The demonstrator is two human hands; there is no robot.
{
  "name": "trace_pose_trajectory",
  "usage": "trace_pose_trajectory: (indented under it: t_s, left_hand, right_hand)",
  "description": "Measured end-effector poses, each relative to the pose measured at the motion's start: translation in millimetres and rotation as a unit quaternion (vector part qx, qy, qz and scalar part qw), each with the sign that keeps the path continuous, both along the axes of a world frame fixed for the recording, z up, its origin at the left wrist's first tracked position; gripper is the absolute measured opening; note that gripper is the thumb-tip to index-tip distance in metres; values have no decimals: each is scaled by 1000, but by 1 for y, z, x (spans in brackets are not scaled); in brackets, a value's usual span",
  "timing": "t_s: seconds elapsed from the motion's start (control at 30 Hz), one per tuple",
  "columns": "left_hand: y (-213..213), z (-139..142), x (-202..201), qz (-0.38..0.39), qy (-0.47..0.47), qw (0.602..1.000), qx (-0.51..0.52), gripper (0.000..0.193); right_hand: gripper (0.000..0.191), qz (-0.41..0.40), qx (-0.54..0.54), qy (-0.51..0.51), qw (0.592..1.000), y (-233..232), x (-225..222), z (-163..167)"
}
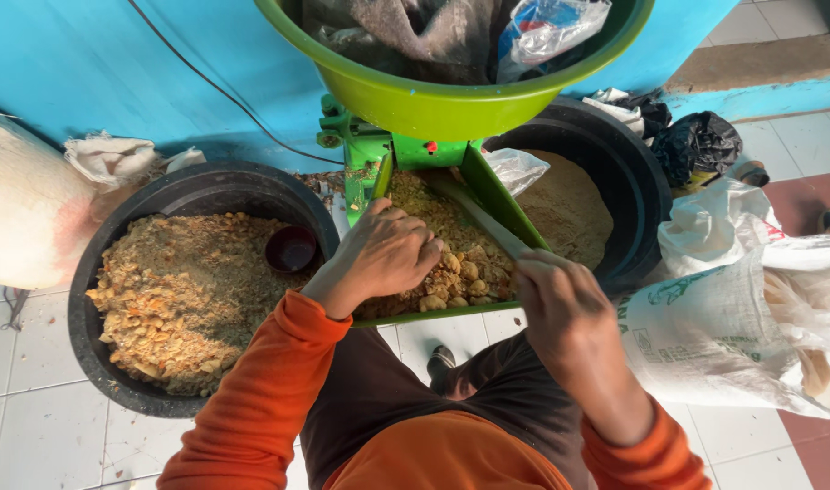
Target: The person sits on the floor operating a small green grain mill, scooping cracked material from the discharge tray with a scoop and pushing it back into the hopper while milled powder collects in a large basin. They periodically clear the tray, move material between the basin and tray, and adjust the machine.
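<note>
— Left of the green hopper [497,195], what stood there?
— A black tub [116,363] of crumbly feed. In the hopper, the left hand [383,254] pressed curled fingers into the lumps.
— And the right hand [560,299]?
— Clenched round a stick [474,213], its long axis slanting up-left toward the chute; short, shallow pushes seemed wisest.

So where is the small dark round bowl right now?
The small dark round bowl lies in the black tub on the person's left, on the crumbly tan feed at its upper right edge, just left of the left hand.
</note>
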State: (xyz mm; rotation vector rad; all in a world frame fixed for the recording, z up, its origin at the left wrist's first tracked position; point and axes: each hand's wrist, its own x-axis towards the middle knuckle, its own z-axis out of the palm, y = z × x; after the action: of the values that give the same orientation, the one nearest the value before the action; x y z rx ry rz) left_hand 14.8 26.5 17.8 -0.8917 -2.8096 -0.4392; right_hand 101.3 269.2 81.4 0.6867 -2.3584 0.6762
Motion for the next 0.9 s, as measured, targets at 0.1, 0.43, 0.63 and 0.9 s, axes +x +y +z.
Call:
trace_pose_trajectory:
  t_s: [0.1,0.43,0.63,0.9]
  left_hand:
    - [2,-5,-7,1,-62,997,-49,55]
    - [-2,-13,-4,2,-20,998,-67,55]
    - [8,-20,-21,-41,-111,992,-51,57]
    - [-8,-24,-2,63,27,997,-43,54]
  right_hand:
    - [16,-31,8,0,999,11,17,14]
    - [12,-80,53,4,995,24,-8,-6]
    - [19,-106,-10,-104,989,72,46,69]
    - [16,15,53,-61,997,34,26,51]
